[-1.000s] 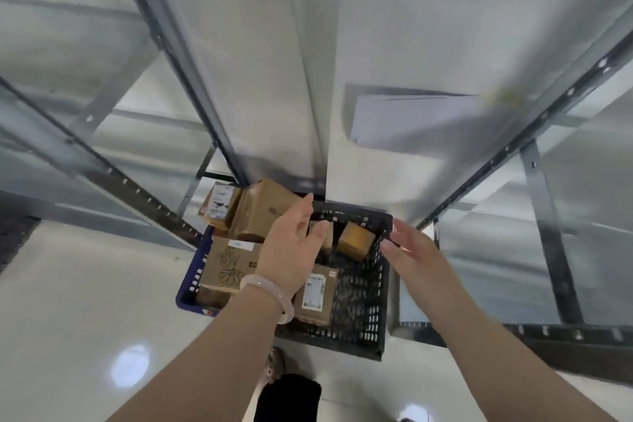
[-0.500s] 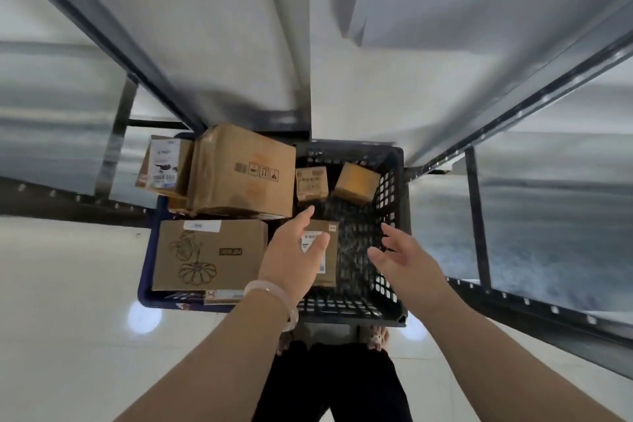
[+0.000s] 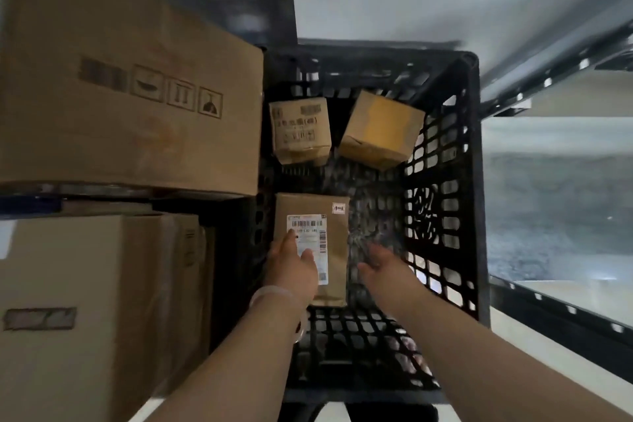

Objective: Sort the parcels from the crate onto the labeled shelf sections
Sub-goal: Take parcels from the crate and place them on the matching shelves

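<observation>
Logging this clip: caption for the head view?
Left hand rests on a labeled parcel inside the black crate; open right hand reaches in alongside.

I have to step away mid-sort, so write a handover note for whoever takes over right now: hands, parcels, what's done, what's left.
Left hand: open, fingers lying on the labelled parcel at the near end of the black crate; no grip yet.
Right hand: open, empty, just right of that parcel.
Also in the crate, at the far end: a small printed box and a tilted yellow-taped box.
Left of the crate: two large cartons, stacked.
Done: none visibly shelved.
Left: lift the labelled parcel, read its label, shelve it, then the rest.
</observation>
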Motion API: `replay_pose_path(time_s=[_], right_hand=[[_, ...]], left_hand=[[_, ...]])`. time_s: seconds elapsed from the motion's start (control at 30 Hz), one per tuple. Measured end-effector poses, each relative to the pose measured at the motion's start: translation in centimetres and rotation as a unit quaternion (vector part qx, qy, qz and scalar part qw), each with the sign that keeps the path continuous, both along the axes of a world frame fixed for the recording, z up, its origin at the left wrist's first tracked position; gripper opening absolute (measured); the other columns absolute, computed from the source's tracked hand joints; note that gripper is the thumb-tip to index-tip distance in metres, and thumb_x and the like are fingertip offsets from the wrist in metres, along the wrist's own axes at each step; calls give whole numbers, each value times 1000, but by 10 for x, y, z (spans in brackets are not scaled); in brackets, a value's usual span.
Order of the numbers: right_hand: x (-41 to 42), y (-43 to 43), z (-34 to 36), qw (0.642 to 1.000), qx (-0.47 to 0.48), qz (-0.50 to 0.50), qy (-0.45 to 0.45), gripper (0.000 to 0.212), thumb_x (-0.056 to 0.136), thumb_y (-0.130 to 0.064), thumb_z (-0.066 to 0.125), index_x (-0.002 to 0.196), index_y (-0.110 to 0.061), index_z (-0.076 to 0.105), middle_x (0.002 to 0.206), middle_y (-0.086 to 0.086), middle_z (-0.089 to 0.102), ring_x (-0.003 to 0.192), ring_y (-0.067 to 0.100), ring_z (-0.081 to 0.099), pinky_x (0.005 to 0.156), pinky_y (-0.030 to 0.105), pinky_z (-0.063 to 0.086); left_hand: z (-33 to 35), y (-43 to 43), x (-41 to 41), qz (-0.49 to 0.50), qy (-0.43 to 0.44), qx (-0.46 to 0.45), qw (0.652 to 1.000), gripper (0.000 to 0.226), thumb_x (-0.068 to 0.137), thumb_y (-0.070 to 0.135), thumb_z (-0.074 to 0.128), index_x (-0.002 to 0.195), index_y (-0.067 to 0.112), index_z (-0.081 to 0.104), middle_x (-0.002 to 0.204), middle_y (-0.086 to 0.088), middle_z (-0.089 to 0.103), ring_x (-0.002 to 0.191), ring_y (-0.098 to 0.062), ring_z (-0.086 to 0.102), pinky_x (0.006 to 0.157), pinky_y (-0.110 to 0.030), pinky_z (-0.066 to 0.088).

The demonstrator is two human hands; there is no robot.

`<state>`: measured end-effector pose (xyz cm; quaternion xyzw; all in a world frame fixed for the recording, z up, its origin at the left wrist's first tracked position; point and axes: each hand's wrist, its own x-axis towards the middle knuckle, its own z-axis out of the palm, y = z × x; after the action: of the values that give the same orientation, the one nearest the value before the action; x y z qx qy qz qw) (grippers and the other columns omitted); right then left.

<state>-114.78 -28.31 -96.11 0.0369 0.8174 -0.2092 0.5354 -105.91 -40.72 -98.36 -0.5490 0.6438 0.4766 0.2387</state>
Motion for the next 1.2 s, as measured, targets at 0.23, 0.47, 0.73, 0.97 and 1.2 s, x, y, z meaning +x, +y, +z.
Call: replay_pose_path(time_s=[0.23,0.47,0.73,0.97,1.2], right_hand=[[2,-17,-68,996,-28,-51,-65,52,102,-20,45,150,-22,25,138,9,53,104,17,54,73,12,45],[1,-13,-52,987,-48,-139,-71,45,96,-19,55,140,-24,43,110,-8,63,98,14,57,84,22,47],[-27,16,115,983,-66,-166,49,51,95,-28,55,142,-39,41,125,-12,60,105,15,57,88,30,43],[-52,20,327,966,-151,-133,164,41,95,-24,57,130,-44,47,93,-30,58,84,-6,57,65,16,44],[-36,13,550,917,-287,-76,268,38,96,-28,57,131,-39,48,99,-24,56,83,-2,57,57,10,42]], left_hand=[[-47,6,-13,9,-79,-38,996,62,101,29,43,156,27,14,157,-3,14,140,-29,29,116,-43,29],[-30,2,-25,144,-37,3,989,62,102,17,39,156,23,11,148,-8,21,126,-29,46,106,-35,41],[124,20,-38,125,64,-41,989,41,99,27,44,141,26,46,140,-3,37,124,-26,49,107,-43,43],[340,19,-50,122,174,-60,975,35,96,27,55,119,46,36,101,17,61,87,-8,65,69,-28,57],[573,18,-20,133,322,-195,917,53,89,20,67,128,44,42,121,16,59,100,-3,61,77,-16,51]])
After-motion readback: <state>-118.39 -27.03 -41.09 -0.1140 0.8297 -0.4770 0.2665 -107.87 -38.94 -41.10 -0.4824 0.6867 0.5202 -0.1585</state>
